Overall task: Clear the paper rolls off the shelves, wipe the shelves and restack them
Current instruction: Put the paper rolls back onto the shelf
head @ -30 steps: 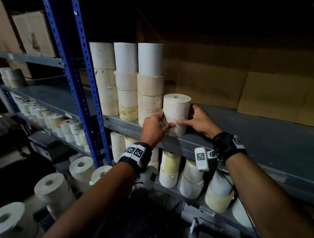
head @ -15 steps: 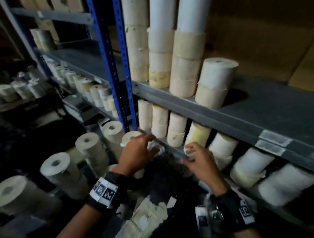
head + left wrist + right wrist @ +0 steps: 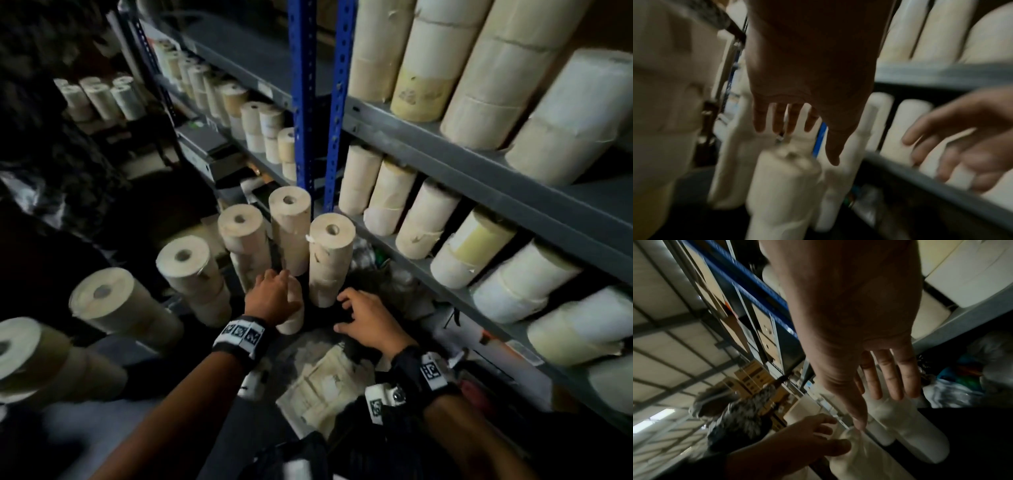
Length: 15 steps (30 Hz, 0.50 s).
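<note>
Down low, left hand [image 3: 274,296] over short roll [image 3: 294,310], right hand [image 3: 368,317] spread

Dim, motion-blurred, edges warped

Cream and off-white paper rolls [image 3: 421,219], one banded pale yellow [image 3: 474,240], line grey metal shelves [image 3: 479,171] on blue perforated uprights [image 3: 303,102], while black wristbands [image 3: 239,337] carry white tags printed with black square codes.

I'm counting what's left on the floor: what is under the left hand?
A short stack of paper rolls stands under the left hand, whose spread fingers reach its top. The hand covers the top roll's end, so how far contact goes cannot be told.
</note>
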Motion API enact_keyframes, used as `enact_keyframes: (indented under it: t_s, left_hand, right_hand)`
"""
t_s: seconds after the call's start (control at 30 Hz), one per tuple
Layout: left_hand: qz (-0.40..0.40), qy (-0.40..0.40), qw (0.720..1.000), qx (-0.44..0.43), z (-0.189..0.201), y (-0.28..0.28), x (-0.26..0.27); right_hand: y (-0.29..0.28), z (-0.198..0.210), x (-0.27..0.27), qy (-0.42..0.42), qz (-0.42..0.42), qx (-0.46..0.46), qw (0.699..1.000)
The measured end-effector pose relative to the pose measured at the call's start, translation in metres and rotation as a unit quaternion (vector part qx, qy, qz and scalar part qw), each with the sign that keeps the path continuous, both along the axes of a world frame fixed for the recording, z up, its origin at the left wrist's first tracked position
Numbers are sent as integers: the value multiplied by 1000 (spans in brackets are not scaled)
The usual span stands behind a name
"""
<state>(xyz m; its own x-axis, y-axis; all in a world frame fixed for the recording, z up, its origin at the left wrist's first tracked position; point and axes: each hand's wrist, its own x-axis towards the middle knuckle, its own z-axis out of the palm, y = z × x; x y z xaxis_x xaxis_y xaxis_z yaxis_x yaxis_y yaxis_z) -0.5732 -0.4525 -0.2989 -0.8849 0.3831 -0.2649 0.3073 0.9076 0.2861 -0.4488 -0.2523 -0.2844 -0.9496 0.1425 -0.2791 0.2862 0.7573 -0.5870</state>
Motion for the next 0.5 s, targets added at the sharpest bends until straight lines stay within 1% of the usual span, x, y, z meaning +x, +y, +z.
enact_keyframes:
  t_s: [0.07, 0.17, 0.23, 0.33, 0.4, 0.5]
  left_hand:
    - [34, -28, 999, -1, -25, 2, -14]
    - [23, -81, 996, 17, -58, 9, -30]
    - [21, -83, 996, 25, -63, 11, -33]
    - [12, -84, 996, 13, -50, 4, -26]
    - [11, -99, 995, 19, -49, -12, -17]
    - [12, -84, 996, 33, -54, -44, 8]
  right_hand:
    - [-12, -11, -7, -24, 21, 18, 999]
    - [-26, -30, -12, -43, 36, 37, 998]
    - [-35, -44, -15, -53, 35, 42, 997]
    - [-46, -61, -17, -67, 28, 49, 996]
    - [-53, -70, -22, -74, 22, 44, 996]
    - [-67, -85, -37, -82, 26, 49, 995]
